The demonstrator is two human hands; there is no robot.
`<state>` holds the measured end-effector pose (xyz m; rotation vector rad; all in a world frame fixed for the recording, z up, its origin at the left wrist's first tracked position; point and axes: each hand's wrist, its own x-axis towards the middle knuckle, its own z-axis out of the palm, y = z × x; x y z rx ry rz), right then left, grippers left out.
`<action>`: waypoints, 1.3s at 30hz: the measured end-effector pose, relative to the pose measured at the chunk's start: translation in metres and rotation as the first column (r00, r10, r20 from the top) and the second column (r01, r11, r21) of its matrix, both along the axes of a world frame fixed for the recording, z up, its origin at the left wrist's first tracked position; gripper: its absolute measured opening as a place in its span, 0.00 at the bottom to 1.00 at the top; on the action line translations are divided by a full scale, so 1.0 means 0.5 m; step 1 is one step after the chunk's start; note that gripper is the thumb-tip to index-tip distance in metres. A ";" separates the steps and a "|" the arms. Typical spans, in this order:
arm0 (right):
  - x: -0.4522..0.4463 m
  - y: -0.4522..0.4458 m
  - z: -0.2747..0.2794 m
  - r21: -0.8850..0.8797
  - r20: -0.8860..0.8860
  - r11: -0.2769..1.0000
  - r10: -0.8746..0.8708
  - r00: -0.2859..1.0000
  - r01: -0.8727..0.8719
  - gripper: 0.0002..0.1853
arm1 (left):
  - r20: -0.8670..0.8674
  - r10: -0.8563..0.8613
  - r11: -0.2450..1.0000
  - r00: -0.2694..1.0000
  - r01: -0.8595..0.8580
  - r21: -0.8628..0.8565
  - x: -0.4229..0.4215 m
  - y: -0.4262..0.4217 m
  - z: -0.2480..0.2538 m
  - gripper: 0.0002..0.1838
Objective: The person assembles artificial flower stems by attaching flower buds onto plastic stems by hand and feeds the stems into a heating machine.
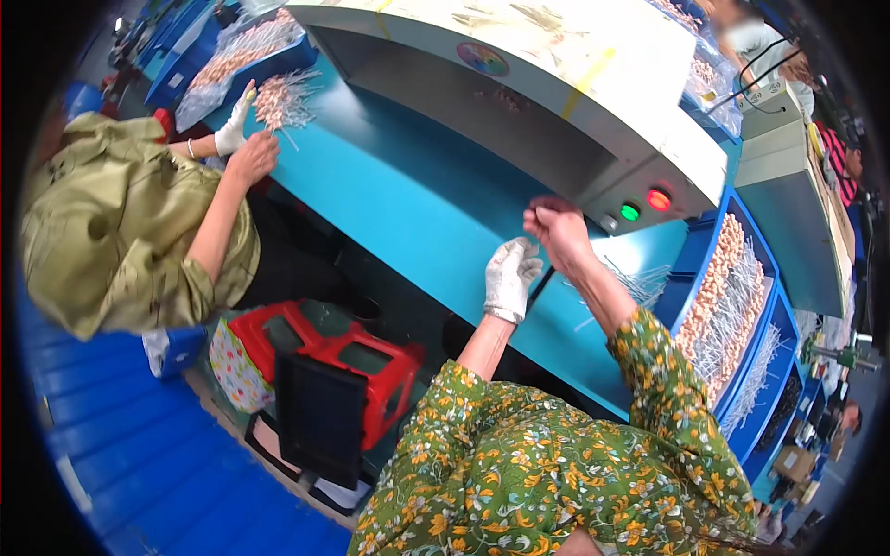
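Note:
My left hand (511, 280), in a white glove, is over the edge of the turquoise table (371, 199). Its fingers are curled; anything in them is too small to make out. Just right of it and a little higher is my right hand (560, 233), bare, with thumb and fingers drawn together. What it pinches, if anything, does not show. A thin black rod (540, 285) shows beside the glove. To the right of my right forearm, a loose bunch of thin white wires (638, 281) lies on the table.
A white machine housing (575, 83) with green (630, 212) and red (658, 199) lights spans the table. Blue bins (684, 320) of copper-tipped wires stand at right. At left, a co-worker (139, 222) handles a similar bunch (283, 100). A red stool (380, 371) stands below.

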<state>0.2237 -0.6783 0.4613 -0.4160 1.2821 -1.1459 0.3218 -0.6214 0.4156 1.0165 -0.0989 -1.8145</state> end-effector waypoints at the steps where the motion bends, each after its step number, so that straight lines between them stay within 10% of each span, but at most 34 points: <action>1: 0.024 -0.056 -0.013 -0.021 -0.039 0.997 -0.074 0.997 0.073 0.06 | -0.012 -0.027 0.999 1.000 0.027 0.025 0.025 -0.016 -0.001 0.09; 4: 0.011 -0.235 -0.116 -0.159 -0.608 0.977 0.017 0.794 -0.143 0.07 | 0.106 -0.144 0.989 0.984 0.145 -0.002 0.092 -0.057 0.011 0.08; 7: 0.015 -0.319 -0.112 0.214 -0.950 0.958 0.249 0.189 -0.188 0.10 | 0.315 -0.232 0.967 0.920 0.255 -0.031 0.140 -0.104 -0.005 0.09; 10: 0.044 -0.227 -0.131 -0.302 -0.873 0.953 -0.273 0.404 -0.010 0.14 | 0.618 -0.280 0.909 0.734 0.409 -0.074 0.174 -0.176 0.018 0.10; 12: 0.075 -0.113 -0.037 -0.192 -0.593 0.979 -0.170 0.787 0.067 0.17 | 0.907 -0.046 0.805 0.418 0.553 -0.214 0.181 -0.237 -0.014 0.12; 14: 0.074 -0.006 0.014 -0.101 -0.805 0.994 -0.050 0.591 -0.053 0.16 | 0.873 0.136 0.788 0.468 0.483 -0.382 0.156 -0.309 -0.027 0.19; 16: 0.064 0.106 -0.013 -0.112 -0.835 0.994 -0.095 0.542 0.001 0.15 | 0.859 0.495 0.574 -0.130 0.791 -0.211 0.146 -0.396 -0.011 0.29; 20: 0.027 0.280 -0.031 -0.043 -0.887 0.955 -0.172 0.428 0.294 0.14 | 0.765 0.478 0.606 -0.431 0.793 0.068 0.069 -0.510 -0.041 0.36; 24: -0.028 0.364 -0.072 -0.015 -0.942 0.831 -0.199 0.271 0.556 0.16 | 0.739 0.548 0.323 -0.392 0.914 0.245 0.017 -0.596 -0.164 0.34; 27: -0.089 0.376 -0.108 -0.046 -0.982 0.790 -0.146 0.116 0.611 0.20 | 0.765 0.611 0.295 -0.205 0.955 0.021 0.001 -0.580 -0.167 0.30; 32: -0.142 0.328 -0.101 0.199 -0.940 0.740 -0.041 0.338 0.642 0.20 | 0.876 0.416 0.486 -0.242 0.874 0.011 -0.006 -0.427 0.003 0.22; 34: -0.158 0.316 -0.107 0.212 -0.913 0.760 -0.070 0.402 0.614 0.17 | 0.743 0.619 0.513 -0.254 0.847 -0.138 -0.003 -0.316 -0.009 0.15; 39: -0.187 0.324 -0.118 0.203 -0.889 0.780 -0.106 0.445 0.591 0.12 | 0.986 0.091 0.137 0.137 0.979 -0.148 -0.024 -0.087 0.051 0.10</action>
